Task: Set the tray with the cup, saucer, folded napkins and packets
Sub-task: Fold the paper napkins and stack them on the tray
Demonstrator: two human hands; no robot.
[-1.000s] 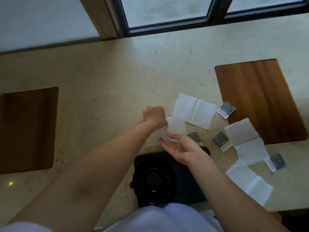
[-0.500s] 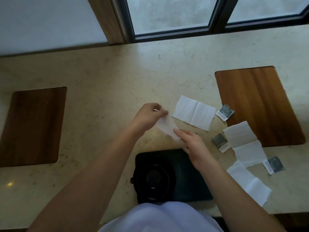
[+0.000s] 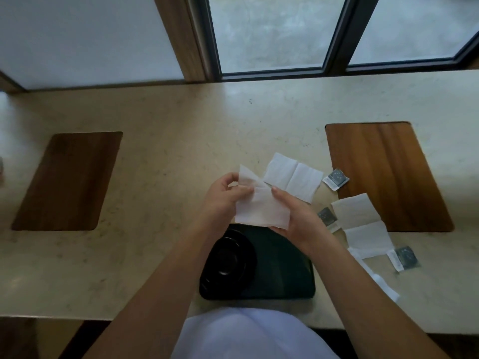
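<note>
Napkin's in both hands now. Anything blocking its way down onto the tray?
Nothing visible. The napkin is held by the left hand and right hand just above the far edge of the tray. The cup and saucer fill the tray's left part; its right part looks bare.

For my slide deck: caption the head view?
Both hands, left hand and right hand, hold a white napkin above the black tray.

Dim daylight is coming through the window [image 3: 272, 32], glaring softly off the counter [image 3: 181, 112]; edges are bending and blurring slightly.
</note>
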